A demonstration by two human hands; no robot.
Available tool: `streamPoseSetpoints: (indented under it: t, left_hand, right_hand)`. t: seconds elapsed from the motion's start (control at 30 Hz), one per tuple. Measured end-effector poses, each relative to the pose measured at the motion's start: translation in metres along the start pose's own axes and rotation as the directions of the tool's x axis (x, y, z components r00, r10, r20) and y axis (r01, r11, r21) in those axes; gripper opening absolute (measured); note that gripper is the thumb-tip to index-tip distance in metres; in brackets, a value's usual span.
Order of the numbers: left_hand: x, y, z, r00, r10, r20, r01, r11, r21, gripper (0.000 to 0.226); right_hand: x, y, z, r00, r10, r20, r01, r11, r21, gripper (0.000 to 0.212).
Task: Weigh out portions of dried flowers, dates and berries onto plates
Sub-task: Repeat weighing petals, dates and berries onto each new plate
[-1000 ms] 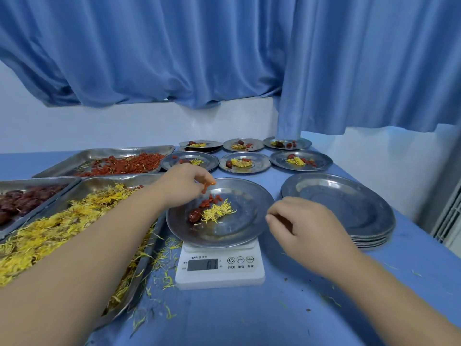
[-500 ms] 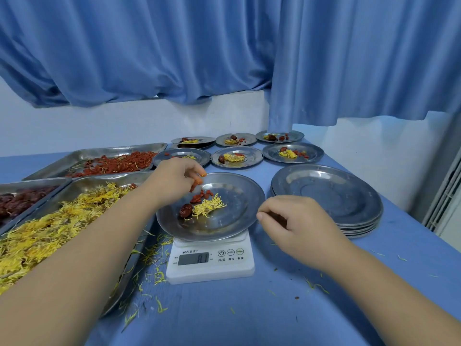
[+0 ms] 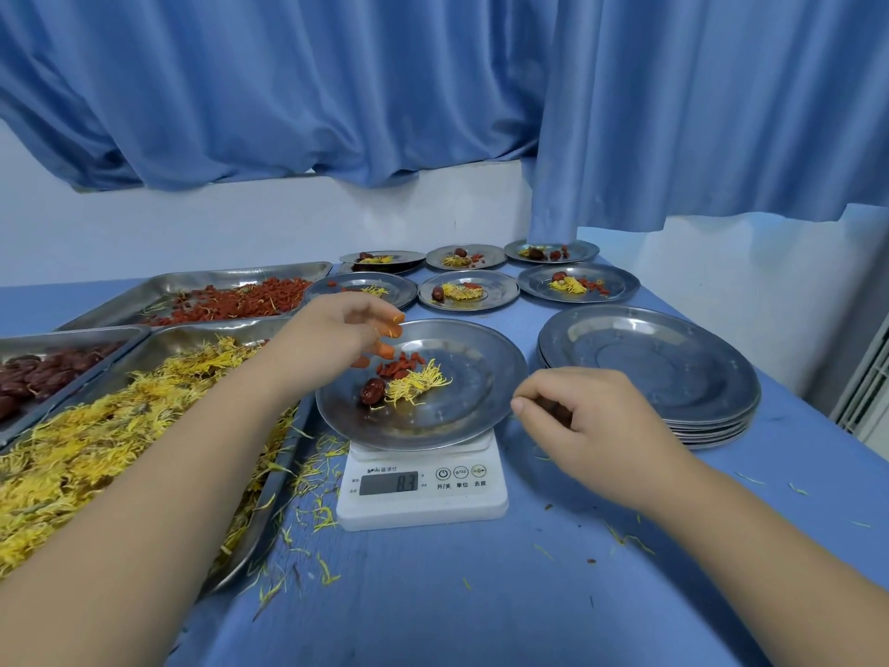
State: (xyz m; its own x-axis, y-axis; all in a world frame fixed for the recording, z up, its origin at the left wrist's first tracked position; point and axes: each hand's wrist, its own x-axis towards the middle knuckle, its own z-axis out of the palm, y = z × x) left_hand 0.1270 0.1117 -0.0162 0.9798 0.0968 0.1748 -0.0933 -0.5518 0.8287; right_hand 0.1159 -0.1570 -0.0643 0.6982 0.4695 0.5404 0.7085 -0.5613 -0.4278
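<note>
- Step in hand, as I judge it from across the table: berries [image 3: 385,350] are going onto the plate [image 3: 481,373] that sits on the scale [image 3: 423,495] at centre frame, to complete one portion.
- Left hand [image 3: 344,329]: held over the plate's upper-left rim, its fingertips pinching a few orange-red berries. One more berry shows just below them, but I cannot tell whether it is falling or already lying on the plate.
- Right hand [image 3: 594,426]: just beside the plate's right rim, fingers curled toward the thumb. I cannot tell whether anything is held inside.
- Good practice, in my view: let the berries go singly from low over the plate. Keep both hands off the rim so the reading is true. Check the display, which appears to read 8.3, before adding another.
- Portion so far, all lying left of the plate's middle:
  - one dark, wrinkled date [image 3: 373,391];
  - a tuft of thin yellow dried flowers [image 3: 418,383] touching the date on its right;
  - a small berry heap [image 3: 399,367] just above both.
- Supply, at left of frame: berry tray [image 3: 192,280] uppermost, date tray [image 3: 72,333] at the edge, and flower tray [image 3: 284,454] lowest, heaped high.
- Filled plates [image 3: 505,293]: six, in two rows at upper centre.
- Empty plates [image 3: 649,368]: stacked at right of frame.
- Loose petals lie scattered on the blue table [image 3: 481,594] around the scale.
</note>
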Motion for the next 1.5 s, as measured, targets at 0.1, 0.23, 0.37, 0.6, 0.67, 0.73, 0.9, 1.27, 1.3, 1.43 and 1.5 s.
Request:
streamPoseSetpoints:
  t: [0.1, 0.23, 0.37, 0.6, 0.67, 0.73, 0.9, 1.27, 1.3, 1.43, 1.5]
  left_hand:
    - [-0.008, -0.005, -0.004, 1.0, -0.021, 0.023, 0.024, 0.986, -0.162, 0.026]
    - [-0.013, -0.01, -0.001, 0.999, 0.008, -0.054, -0.017, 0.984, -0.18, 0.034]
    - [-0.004, -0.004, 0.002, 0.992, 0.09, -0.092, -0.089, 0.996, 0.017, 0.037]
    - [0.012, 0.006, 0.005, 0.986, 0.124, -0.108, -0.094, 0.964, 0.248, 0.041]
    - [0.012, 0.005, 0.007, 0.992, 0.103, -0.08, -0.079, 0.964, 0.253, 0.045]
    - [0.01, 0.004, 0.007, 0.995, 0.087, -0.052, -0.072, 0.968, 0.241, 0.045]
    - [0.0, 0.004, 0.002, 0.999, 0.021, -0.048, -0.021, 1.0, 0.01, 0.028]
    - [-0.006, -0.008, -0.02, 0.981, -0.145, -0.126, 0.122, 0.977, -0.172, 0.017]
    - [-0.006, -0.009, -0.02, 0.981, -0.16, -0.114, 0.14, 0.977, -0.162, 0.016]
    - [-0.005, -0.008, -0.021, 0.972, -0.194, -0.13, 0.175, 0.973, -0.148, 0.014]
    - [-0.007, -0.008, -0.021, 0.969, -0.216, -0.124, 0.197, 0.97, -0.145, 0.014]
  right_hand:
    - [0.0, 0.002, 0.002, 1.0, 0.012, -0.002, -0.012, 1.0, 0.014, 0.015]
    - [0.0, 0.003, 0.005, 1.0, 0.025, 0.006, -0.025, 0.999, 0.034, 0.014]
    - [0.001, 0.004, 0.007, 0.999, 0.036, 0.01, -0.037, 0.998, 0.046, 0.015]
    - [0.001, 0.006, 0.007, 0.999, 0.045, -0.013, -0.045, 0.998, 0.038, 0.016]
    - [0.001, 0.007, 0.006, 0.999, 0.048, -0.012, -0.047, 0.998, 0.038, 0.016]
    - [0.001, 0.007, 0.006, 0.999, 0.045, -0.008, -0.045, 0.998, 0.041, 0.016]
    - [0.001, 0.007, 0.006, 0.999, 0.043, 0.002, -0.043, 0.999, 0.03, 0.015]
    - [0.003, 0.004, 0.014, 0.959, 0.281, 0.031, -0.279, 0.923, 0.265, 0.016]
    - [0.004, 0.003, 0.015, 0.945, 0.325, 0.046, -0.323, 0.896, 0.305, 0.015]
    - [0.005, 0.003, 0.02, 0.881, 0.46, 0.11, -0.461, 0.782, 0.419, 0.017]
    - [0.006, 0.003, 0.021, 0.861, 0.489, 0.142, -0.494, 0.732, 0.47, 0.018]
